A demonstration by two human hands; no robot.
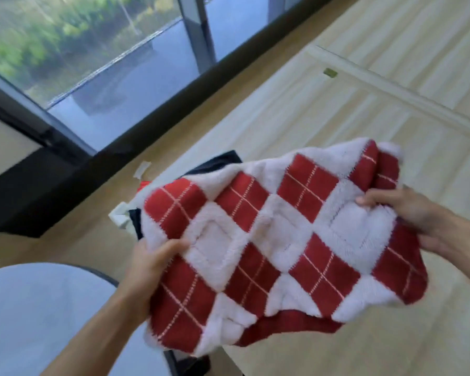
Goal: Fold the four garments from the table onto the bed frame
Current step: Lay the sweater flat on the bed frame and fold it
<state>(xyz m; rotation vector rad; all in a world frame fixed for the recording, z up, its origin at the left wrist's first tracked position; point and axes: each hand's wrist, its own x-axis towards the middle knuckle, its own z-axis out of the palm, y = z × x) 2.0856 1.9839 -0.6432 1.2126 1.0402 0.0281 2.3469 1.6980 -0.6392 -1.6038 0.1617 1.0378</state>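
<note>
A red and white argyle knit garment [277,240], folded into a thick rectangle, hangs in the air between both hands. My left hand [152,256] grips its left edge with the thumb on top. My right hand [402,215] grips its right edge. The garment is held above the pale wooden bed frame [350,109]. Behind it, dark navy fabric [220,164] and a bit of red cloth [144,185] lie on the frame, mostly hidden. The image is blurred by motion.
A round white table [38,308] with a dark rim sits at the lower left. Large windows with dark frames [92,147] run along the far side, above a wooden floor strip [79,240]. A white object [120,213] pokes out beside the navy fabric.
</note>
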